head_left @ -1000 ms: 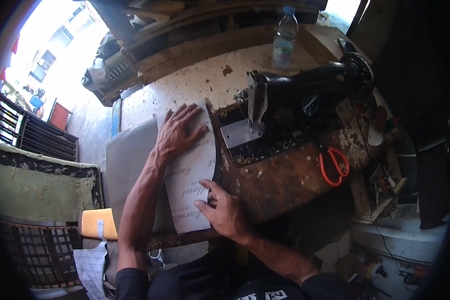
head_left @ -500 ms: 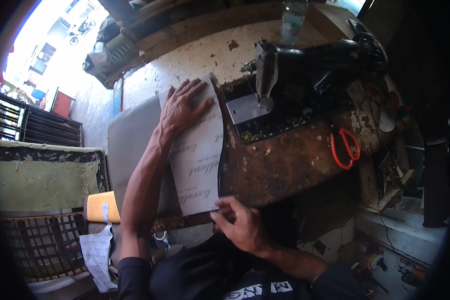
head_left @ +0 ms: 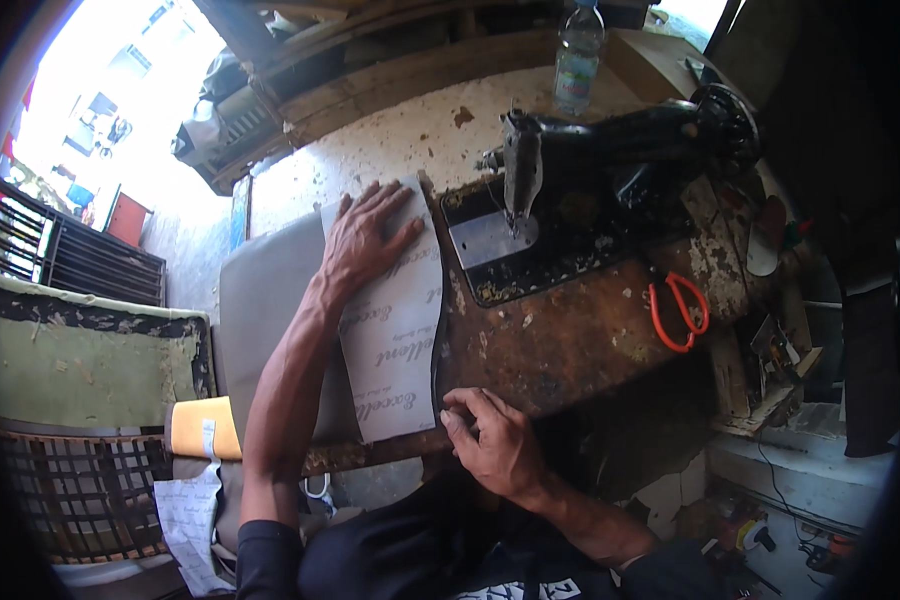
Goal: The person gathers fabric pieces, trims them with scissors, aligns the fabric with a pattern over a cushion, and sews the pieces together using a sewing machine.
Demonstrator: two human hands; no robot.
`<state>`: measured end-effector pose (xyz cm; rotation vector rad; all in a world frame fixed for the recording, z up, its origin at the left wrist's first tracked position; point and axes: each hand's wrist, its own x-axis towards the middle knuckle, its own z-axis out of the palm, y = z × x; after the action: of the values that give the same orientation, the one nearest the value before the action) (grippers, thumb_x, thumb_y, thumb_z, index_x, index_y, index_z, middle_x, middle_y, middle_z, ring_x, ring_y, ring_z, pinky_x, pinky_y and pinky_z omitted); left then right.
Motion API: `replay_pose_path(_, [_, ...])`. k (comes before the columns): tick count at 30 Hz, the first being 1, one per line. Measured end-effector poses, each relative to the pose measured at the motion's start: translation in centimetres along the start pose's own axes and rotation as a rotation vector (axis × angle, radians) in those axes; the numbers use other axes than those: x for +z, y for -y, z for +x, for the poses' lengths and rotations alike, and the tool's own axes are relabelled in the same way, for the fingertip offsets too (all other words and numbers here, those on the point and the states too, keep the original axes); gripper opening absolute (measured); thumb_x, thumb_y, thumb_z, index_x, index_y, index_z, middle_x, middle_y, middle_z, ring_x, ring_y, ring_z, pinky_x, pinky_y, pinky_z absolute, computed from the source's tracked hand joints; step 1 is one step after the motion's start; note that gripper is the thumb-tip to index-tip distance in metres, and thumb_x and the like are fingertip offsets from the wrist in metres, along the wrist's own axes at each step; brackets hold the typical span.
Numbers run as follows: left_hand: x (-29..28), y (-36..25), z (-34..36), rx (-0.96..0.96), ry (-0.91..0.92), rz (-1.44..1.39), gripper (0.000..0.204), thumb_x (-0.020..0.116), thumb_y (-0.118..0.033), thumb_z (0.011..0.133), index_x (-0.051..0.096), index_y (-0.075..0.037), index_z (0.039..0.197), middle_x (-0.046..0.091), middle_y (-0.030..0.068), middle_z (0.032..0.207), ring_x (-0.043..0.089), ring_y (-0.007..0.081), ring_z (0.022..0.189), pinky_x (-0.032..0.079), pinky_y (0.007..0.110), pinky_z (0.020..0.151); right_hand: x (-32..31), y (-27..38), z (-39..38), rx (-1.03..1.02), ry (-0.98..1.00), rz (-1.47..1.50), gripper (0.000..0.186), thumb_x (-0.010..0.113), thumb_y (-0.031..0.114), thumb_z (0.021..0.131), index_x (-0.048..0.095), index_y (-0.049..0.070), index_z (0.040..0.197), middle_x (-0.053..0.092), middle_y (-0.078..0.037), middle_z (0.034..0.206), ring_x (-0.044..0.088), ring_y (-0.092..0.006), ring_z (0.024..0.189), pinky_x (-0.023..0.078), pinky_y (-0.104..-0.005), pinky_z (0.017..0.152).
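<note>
My left hand (head_left: 365,235) lies flat with fingers stretched out on the upper part of a pale printed sheet (head_left: 400,360). Under and beside this strip is a larger grey sheet (head_left: 270,290), partly covered by my left forearm. At the strip's lower right edge, my right hand (head_left: 495,440) has its thumb and forefinger drawn together. What the fingertips hold, if anything, is too small to make out. Right of the sheets stands a black sewing machine (head_left: 610,140) with a metal plate under its needle. Orange-handled scissors (head_left: 678,312) rest on the worn table (head_left: 560,350).
A plastic water bottle (head_left: 577,65) stands behind the machine. To the left are a worn green panel (head_left: 90,360), a yellow piece (head_left: 202,428) and a hanging printed scrap (head_left: 190,515). A wooden ledge (head_left: 400,85) runs along the back. Tools lie low on the right.
My right hand has shifted slightly up along the strip's right edge from its lower corner. The left hand keeps its place on the strip. The whole view has shifted a little.
</note>
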<state>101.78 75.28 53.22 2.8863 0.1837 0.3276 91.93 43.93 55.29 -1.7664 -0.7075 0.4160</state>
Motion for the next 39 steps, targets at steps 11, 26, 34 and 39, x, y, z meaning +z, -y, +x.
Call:
replay_pose_path(11, [-0.8,-0.3,0.2,0.002,0.049,-0.006,0.065,0.057,-0.054,0.097,0.053,-0.014,0.148,0.048,0.0101,0.157,0.034,0.0326,0.151,0.018,0.056,0.125,1.1,-1.4,5.9,0.041,-0.098,-0.025,0.049,0.067,0.014,0.098,0.048,-0.002,0.14,0.062,-0.018,0.117,0.072,-0.0185,0.063,0.056,-0.0284,0.044])
replay_pose_path(26, [-1.1,-7.8,-6.0,0.13,0.109,-0.074,0.063,0.058,-0.049,0.097,0.054,-0.011,0.148,0.048,0.0103,0.157,0.035,0.0328,0.15,0.017,0.056,0.125,-2.1,-1.1,2.5,0.389,0.155,0.262,0.033,0.063,0.031,0.102,0.058,0.002,0.086,0.064,-0.01,0.055,0.066,-0.0165,0.047,0.049,-0.0307,0.042])
replay_pose_path(34, [0.9,-15.8,-4.7,0.107,0.072,-0.115,0.063,0.058,-0.047,0.097,0.051,-0.011,0.149,0.047,0.013,0.157,0.035,0.0351,0.15,0.018,0.059,0.123,-8.9,-0.8,-1.1,0.533,-0.055,0.456,0.028,0.067,0.026,0.1,0.059,0.004,0.085,0.058,0.0,0.058,0.055,-0.0065,0.042,0.041,-0.0226,0.037])
replay_pose_path(39, [0.9,-15.7,-4.3,0.055,0.064,-0.097,0.063,0.057,-0.05,0.097,0.053,-0.011,0.147,0.048,0.0112,0.156,0.035,0.0341,0.15,0.018,0.061,0.122,-9.3,-2.6,0.1,0.502,-0.024,0.459,0.029,0.067,0.027,0.1,0.059,0.005,0.083,0.057,0.0,0.058,0.054,-0.0064,0.042,0.041,-0.0223,0.036])
